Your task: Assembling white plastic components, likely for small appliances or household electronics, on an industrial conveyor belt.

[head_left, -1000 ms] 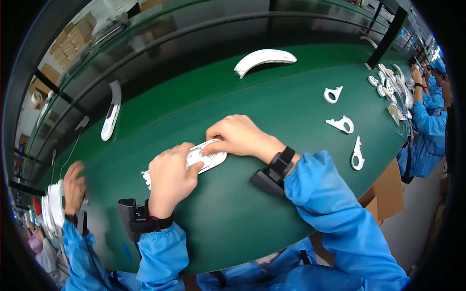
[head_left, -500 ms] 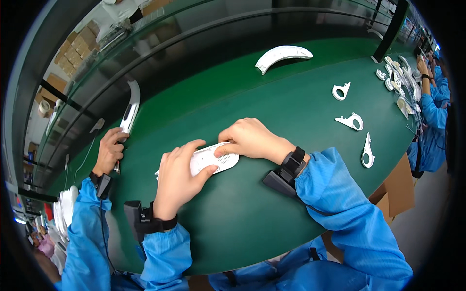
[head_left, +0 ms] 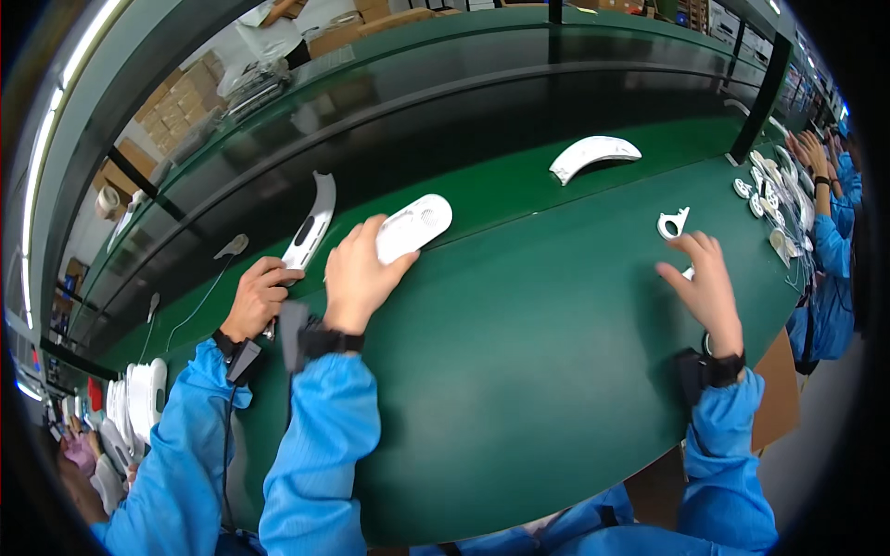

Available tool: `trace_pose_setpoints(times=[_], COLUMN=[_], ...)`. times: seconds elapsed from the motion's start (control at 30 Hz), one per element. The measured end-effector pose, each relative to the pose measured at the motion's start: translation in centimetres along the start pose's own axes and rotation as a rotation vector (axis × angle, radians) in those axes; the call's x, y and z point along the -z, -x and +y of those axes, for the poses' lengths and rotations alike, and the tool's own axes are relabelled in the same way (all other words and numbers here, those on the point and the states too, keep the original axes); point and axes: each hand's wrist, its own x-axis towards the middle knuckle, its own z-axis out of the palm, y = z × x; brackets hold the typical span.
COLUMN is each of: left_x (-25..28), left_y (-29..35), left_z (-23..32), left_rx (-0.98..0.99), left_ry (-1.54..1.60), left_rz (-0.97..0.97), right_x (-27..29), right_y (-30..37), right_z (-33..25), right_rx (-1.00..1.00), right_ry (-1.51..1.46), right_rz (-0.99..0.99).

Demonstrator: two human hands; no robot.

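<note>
My left hand grips a white oval plastic cover by its lower end, holding it tilted over the far part of the table. A round patch of small holes shows at the cover's free end. On the right, my right hand is open, thumb and fingers apart, with nothing visible in it. It hovers over a small white ring-shaped part that it mostly hides. Just beyond the fingertips lies another white ring-shaped part with a short arm.
A co-worker's hand at left holds a curved white strip. Toward the back lies a white arched piece. Cabled white parts pile up at far right, near another person in blue. White parts are stacked at left.
My right hand has let go of the white cover and moved right to the ring-shaped parts. My left hand has carried the cover forward, away from me. The view has shifted.
</note>
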Motion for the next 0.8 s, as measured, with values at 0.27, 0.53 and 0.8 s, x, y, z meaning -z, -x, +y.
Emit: trace_pose_setpoints(times=[0.27,0.53,0.8], left_x=[-5.6,-1.5,1.4], left_y=[-5.2,5.7,14.2], left_z=[-1.8,2.2,3.6], left_rx=[0.166,0.113,0.169], left_ry=[-0.390,-0.125,0.009], left_rz=[0.138,0.163,0.086], right_x=[-0.3,-0.7,-7.5], right_y=[1.3,0.7,-1.2], right_z=[2.4,0.3,-16.2], right_rx=[-0.192,0.154,0.331], right_ry=[-0.188,-0.151,-0.834], right_rz=[-0.190,0.057,-0.474])
